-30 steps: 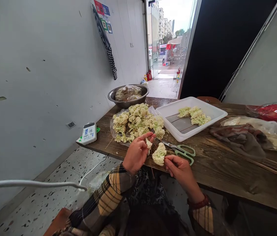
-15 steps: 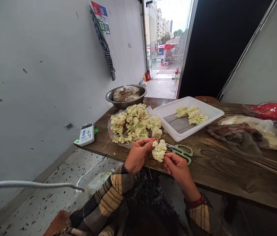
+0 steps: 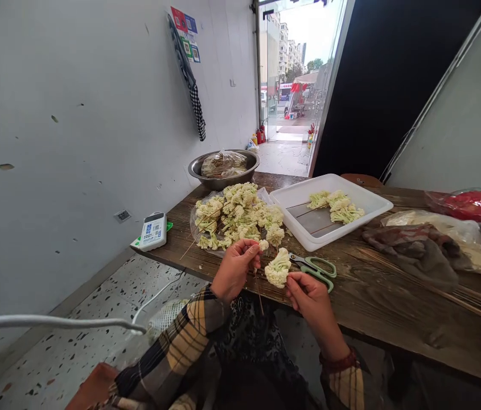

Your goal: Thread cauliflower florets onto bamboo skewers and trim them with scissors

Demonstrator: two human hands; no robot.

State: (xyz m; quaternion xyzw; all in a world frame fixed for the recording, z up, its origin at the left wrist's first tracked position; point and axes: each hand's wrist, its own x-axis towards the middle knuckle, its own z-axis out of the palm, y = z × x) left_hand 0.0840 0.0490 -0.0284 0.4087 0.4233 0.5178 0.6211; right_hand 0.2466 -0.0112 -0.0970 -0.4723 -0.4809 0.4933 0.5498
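Head view: over the wooden table's (image 3: 387, 304) near edge, the left hand (image 3: 234, 270) pinches a small floret (image 3: 263, 245). Just right, the right hand (image 3: 309, 297) pinches a larger cauliflower piece (image 3: 278, 267). Green scissors (image 3: 316, 266) lie just beyond, with bare wood farther right.

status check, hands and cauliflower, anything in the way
Left hand pinching small floret, skewer below it. Right hand holding large floret. Green scissors lie beside it.
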